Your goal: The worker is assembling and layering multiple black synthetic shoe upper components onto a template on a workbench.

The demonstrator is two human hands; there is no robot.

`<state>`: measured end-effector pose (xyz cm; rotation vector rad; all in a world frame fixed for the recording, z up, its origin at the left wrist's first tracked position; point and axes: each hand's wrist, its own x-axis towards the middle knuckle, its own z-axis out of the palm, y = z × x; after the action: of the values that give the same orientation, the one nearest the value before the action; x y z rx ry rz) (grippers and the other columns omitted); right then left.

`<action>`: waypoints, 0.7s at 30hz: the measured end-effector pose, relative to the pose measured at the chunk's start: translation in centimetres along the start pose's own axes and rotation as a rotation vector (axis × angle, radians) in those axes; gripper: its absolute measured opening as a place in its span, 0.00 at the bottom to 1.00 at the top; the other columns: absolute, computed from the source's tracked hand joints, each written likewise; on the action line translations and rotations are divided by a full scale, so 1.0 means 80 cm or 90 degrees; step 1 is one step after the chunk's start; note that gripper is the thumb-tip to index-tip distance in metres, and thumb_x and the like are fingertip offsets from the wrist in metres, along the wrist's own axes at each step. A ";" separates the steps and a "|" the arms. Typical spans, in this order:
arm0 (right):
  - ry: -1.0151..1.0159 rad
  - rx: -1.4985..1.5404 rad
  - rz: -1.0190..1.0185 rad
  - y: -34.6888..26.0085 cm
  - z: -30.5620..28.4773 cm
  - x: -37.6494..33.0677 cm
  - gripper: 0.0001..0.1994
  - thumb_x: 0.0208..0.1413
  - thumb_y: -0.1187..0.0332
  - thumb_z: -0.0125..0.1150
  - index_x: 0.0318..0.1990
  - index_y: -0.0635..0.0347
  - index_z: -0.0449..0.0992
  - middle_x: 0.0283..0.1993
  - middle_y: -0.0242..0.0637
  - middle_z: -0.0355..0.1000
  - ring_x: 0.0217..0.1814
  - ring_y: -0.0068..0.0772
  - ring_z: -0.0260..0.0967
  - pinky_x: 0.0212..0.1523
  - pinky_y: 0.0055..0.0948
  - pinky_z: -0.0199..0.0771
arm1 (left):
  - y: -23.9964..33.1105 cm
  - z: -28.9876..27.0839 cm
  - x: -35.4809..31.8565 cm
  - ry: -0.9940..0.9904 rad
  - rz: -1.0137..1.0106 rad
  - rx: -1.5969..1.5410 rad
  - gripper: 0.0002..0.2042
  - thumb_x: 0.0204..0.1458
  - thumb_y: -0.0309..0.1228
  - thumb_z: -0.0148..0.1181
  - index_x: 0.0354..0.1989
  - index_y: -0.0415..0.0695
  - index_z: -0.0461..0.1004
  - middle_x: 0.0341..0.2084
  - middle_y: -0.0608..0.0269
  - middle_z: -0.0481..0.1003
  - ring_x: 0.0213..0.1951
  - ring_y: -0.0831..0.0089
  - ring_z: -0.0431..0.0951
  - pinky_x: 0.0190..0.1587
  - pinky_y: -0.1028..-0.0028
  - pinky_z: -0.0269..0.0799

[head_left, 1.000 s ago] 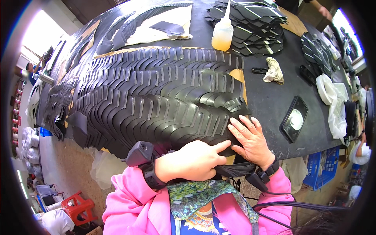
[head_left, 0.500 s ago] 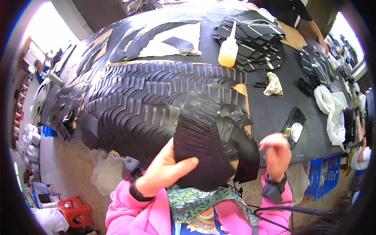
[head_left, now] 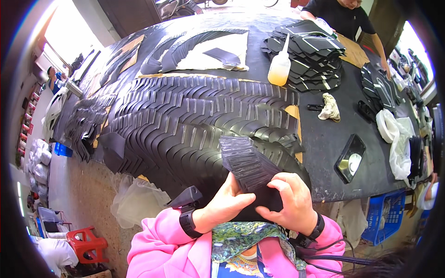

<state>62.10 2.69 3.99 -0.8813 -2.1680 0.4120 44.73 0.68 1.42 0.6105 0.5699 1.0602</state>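
Observation:
In front of my body I hold a fanned stack of thin black sheet pieces [head_left: 245, 162], its layered edges facing up. My left hand [head_left: 227, 199] grips its left side, thumb across the near face. My right hand [head_left: 293, 201] is curled at the stack's right side, with fingertips and thumb against it; the far side of that grip is hidden. Beyond my hands, overlapping rows of similar black pieces [head_left: 185, 120] with narrow raised strips cover the table, partly on brown cardboard [head_left: 293, 111].
On the black table [head_left: 320, 148] are a squeeze bottle [head_left: 279, 67] with yellowish liquid, stacked black panels [head_left: 306, 51], a crumpled cloth [head_left: 329, 107], a phone [head_left: 350, 157] and a white plastic bag [head_left: 394, 139]. Another person [head_left: 345, 18] stands far right. A blue crate [head_left: 384, 215] sits below.
My right hand has moved left from beside the table edge to the stack. The stack has tipped and lowered, showing its layered edges. My view has shifted slightly.

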 end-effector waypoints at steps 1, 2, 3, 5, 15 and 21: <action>0.004 0.006 0.016 0.002 0.001 -0.002 0.23 0.26 0.69 0.67 0.35 0.61 0.66 0.33 0.41 0.65 0.34 0.42 0.64 0.34 0.34 0.67 | 0.000 0.001 0.001 -0.001 -0.001 0.000 0.32 0.43 0.19 0.51 0.58 0.42 0.45 0.52 0.61 0.57 0.55 0.72 0.56 0.58 0.70 0.49; 0.008 0.012 0.031 0.003 0.001 -0.004 0.21 0.28 0.71 0.66 0.35 0.61 0.67 0.33 0.41 0.65 0.34 0.42 0.65 0.35 0.34 0.67 | 0.000 0.002 0.001 0.010 -0.004 0.022 0.33 0.43 0.18 0.50 0.58 0.42 0.44 0.52 0.61 0.57 0.55 0.72 0.56 0.58 0.70 0.49; 0.008 0.013 0.031 0.004 0.001 -0.005 0.21 0.28 0.71 0.66 0.35 0.61 0.67 0.33 0.41 0.65 0.34 0.42 0.65 0.35 0.34 0.67 | 0.000 0.003 0.001 0.024 -0.006 0.044 0.33 0.42 0.18 0.49 0.59 0.42 0.43 0.52 0.61 0.57 0.55 0.72 0.56 0.58 0.70 0.49; 0.008 0.048 0.044 0.005 -0.001 -0.006 0.17 0.29 0.75 0.61 0.34 0.62 0.68 0.36 0.42 0.67 0.36 0.43 0.66 0.36 0.33 0.67 | -0.002 0.004 0.000 0.037 0.015 0.055 0.31 0.42 0.17 0.50 0.57 0.41 0.48 0.51 0.61 0.59 0.54 0.72 0.59 0.56 0.70 0.52; 0.064 0.228 0.144 0.013 -0.015 -0.018 0.11 0.34 0.84 0.50 0.30 0.64 0.70 0.31 0.42 0.70 0.31 0.35 0.69 0.33 0.27 0.69 | -0.008 -0.004 0.001 0.074 0.086 0.074 0.21 0.38 0.14 0.44 0.45 0.39 0.64 0.38 0.66 0.69 0.42 0.78 0.67 0.46 0.77 0.62; 0.187 0.737 0.388 0.057 -0.057 -0.031 0.07 0.41 0.78 0.42 0.29 0.68 0.67 0.27 0.35 0.65 0.29 0.23 0.62 0.34 0.20 0.63 | 0.027 -0.015 -0.032 0.067 0.144 0.327 0.15 0.35 0.15 0.46 0.34 0.38 0.70 0.26 0.67 0.72 0.31 0.81 0.69 0.35 0.78 0.66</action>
<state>68.78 4.26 3.29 -0.7824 -1.0157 1.5143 41.56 -0.66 2.43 1.0930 0.8923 1.1673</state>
